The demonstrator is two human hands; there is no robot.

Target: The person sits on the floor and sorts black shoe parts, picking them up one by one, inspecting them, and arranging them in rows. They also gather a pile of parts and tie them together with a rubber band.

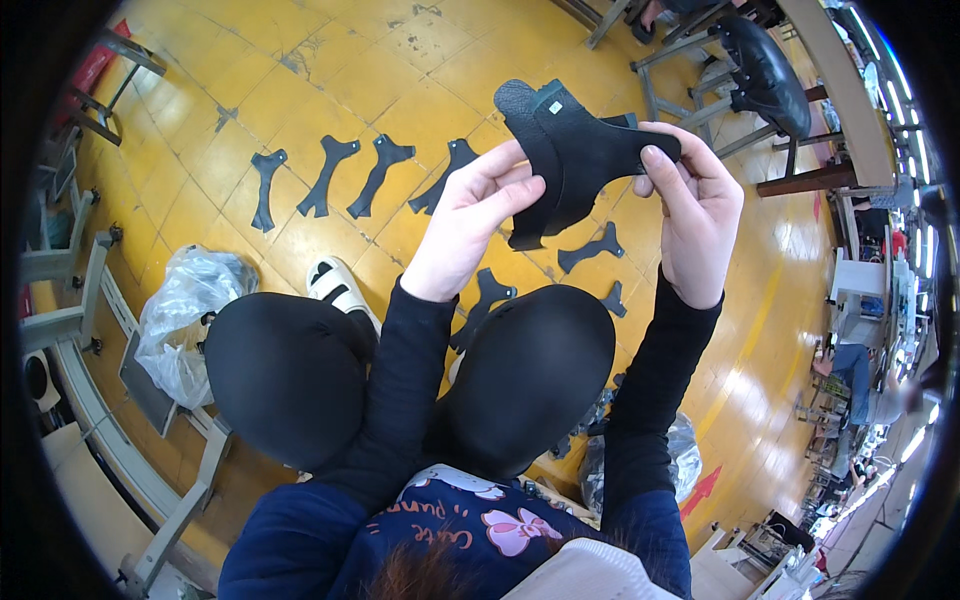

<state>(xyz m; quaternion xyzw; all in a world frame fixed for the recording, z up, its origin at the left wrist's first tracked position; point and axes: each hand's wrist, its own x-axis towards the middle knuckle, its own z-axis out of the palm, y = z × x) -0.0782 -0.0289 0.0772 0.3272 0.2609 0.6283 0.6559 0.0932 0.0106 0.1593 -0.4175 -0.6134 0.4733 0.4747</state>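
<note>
Above my knees, both hands hold a black leather piece [578, 150] with flared ends and a small white sticker near its top edge. A second pebbled layer shows at its left side. My left hand [480, 208] pinches the left edge, thumb on top. At the narrow right end, my right hand [695, 190] grips it between thumb and fingers. Beyond it, a row of similar black pieces lies on the floor, among them one leather piece [264, 190] at the far left and another [380, 176] nearer the middle. A smaller leather piece [592, 247] lies below the held one.
A clear plastic bag [195, 310] sits on the floor to my left, beside a grey metal frame [180, 500]. Another plastic bag [684, 455] is by my right forearm. A black padded stool [765, 75] stands at the upper right, near a wooden table [840, 80]. People sit at far-right workstations.
</note>
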